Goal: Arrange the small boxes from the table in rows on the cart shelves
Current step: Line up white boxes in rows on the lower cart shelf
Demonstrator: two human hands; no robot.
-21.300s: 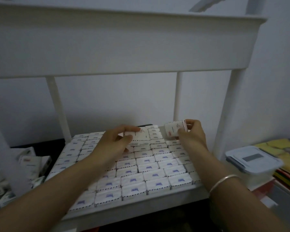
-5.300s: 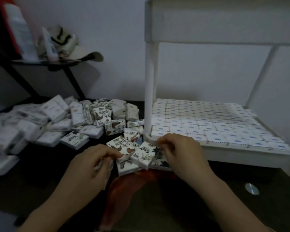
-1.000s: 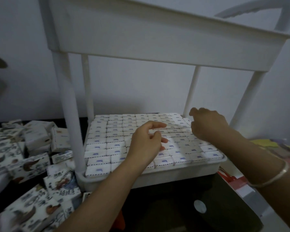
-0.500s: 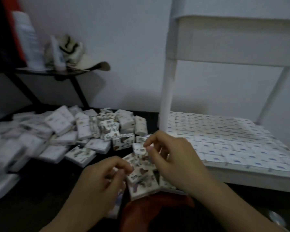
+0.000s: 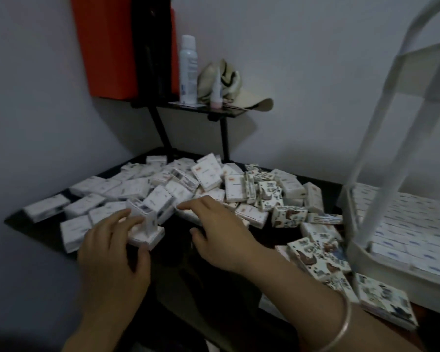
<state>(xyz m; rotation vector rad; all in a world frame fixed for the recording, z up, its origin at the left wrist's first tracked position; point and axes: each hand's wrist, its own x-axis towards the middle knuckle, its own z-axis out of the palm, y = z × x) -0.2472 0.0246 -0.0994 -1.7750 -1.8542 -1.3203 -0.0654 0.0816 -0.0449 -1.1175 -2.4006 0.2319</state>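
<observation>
Black table (image 5: 173, 252) takes most of the view, w/ the white cart (image 5: 366, 196) at its right edge. The cart shelf (image 5: 360, 255) in view is already packed w/ flat rows of shelved boxes (image 5: 417, 224), so little room shows there. Loose boxes (image 5: 214, 184) lie heaped across the table's far half, plain white ones left & centre, patterned boxes (image 5: 320, 255) nearer the cart. Step in hand, as I read it: gathering the next batch. Left hand (image 5: 112, 255) has fingers laid over a near box (image 5: 150, 236) at the heap's front edge, thumb at its near side, i.e. a light pinch on it; another box leans up just behind. Right hand (image 5: 221, 240) is released, fingers straight & spread, tips touching the heap, holding nothing; a bangle (image 5: 343, 321) sits on that wrist. To do it well: square a few same-size boxes into one stack, same face up, before lifting. Grip by the long sides & take from the front so leaning ones don't slide off the table.
</observation>
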